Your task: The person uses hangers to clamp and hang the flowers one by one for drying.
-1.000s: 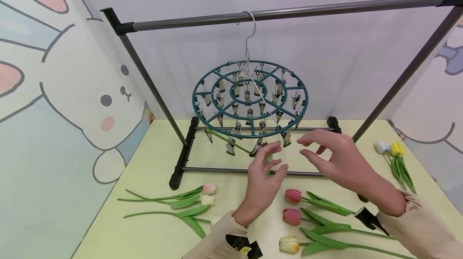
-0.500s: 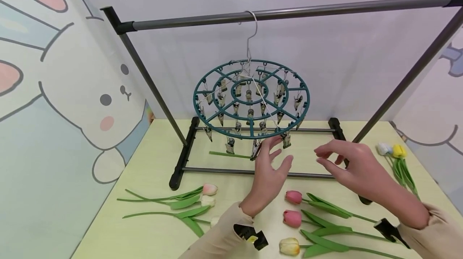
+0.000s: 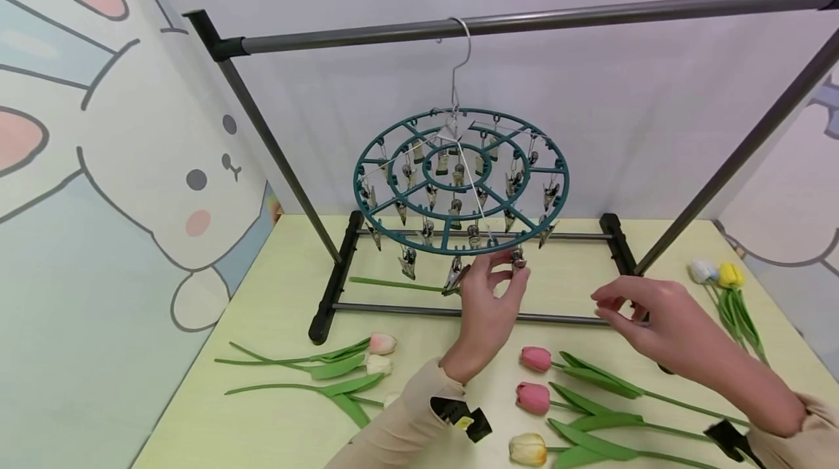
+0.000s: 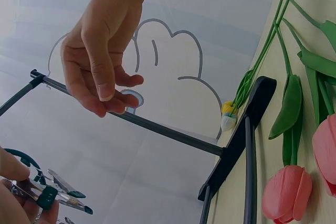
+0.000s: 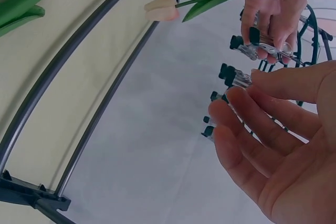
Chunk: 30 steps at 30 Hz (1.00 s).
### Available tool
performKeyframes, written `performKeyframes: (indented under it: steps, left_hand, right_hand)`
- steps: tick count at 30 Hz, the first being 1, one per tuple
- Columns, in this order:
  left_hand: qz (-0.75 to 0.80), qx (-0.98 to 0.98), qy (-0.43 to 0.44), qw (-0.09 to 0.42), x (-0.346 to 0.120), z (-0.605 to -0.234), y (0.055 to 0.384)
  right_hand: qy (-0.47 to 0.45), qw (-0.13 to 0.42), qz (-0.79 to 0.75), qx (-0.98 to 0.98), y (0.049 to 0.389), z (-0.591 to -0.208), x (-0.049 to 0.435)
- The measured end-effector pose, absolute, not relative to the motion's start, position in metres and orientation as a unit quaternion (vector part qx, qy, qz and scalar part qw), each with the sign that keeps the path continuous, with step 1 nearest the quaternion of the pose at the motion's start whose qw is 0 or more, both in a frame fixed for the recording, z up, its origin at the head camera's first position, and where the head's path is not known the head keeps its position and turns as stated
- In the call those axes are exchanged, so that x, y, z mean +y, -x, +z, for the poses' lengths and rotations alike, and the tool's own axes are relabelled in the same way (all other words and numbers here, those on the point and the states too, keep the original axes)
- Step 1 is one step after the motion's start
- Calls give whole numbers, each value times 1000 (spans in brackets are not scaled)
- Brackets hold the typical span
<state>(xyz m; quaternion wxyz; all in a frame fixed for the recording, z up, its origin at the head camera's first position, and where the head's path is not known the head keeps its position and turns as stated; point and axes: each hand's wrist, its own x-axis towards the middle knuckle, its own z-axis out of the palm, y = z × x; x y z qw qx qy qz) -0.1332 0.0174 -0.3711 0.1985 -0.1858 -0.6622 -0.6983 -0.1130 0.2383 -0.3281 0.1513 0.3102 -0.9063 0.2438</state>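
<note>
A round dark-green clip hanger (image 3: pixel 452 224) hangs by its wire hook, with several metal clips dangling from its rings. My left hand (image 3: pixel 483 312) is raised to its near rim, thumb and fingers pinching a metal clip (image 3: pixel 518 259); the left wrist view shows dark-green tips on that clip (image 4: pixel 47 196). A tulip stem (image 3: pixel 393 283) reaches left from a neighbouring clip (image 3: pixel 455 277). Its pale pink bloom (image 5: pixel 161 9) shows in the right wrist view, partly behind my left hand in the head view. My right hand (image 3: pixel 665 320) hovers to the right, fingers loosely bent, holding nothing.
A dark metal rack (image 3: pixel 354 36) carries the hanger. Pale tulips (image 3: pixel 383 344) lie on the table at left. Two pink tulips (image 3: pixel 534 397) and a cream tulip (image 3: pixel 528 448) lie at front right. White and yellow tulips (image 3: pixel 730 276) lie at far right.
My left hand has risen to the hanger's near rim and now pinches a clip. My right hand has drawn away to the right and down. The hanger has turned slightly.
</note>
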Motion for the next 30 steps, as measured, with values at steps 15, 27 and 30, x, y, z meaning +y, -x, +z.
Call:
performKeyframes:
  steps: [15,27,30]
  left_hand:
    - [-690,-672,178,202,4,-337,110]
    - [-687,-677,169,203,1,-338,110]
    - [-684,-679,167,207,0,-339,111]
  right_hand:
    - [-284,60,207,-934,104,-361,269]
    - [-252,-86,174,-948,98,-383,300]
    - [-244,-105,159,-951,99,-391,308]
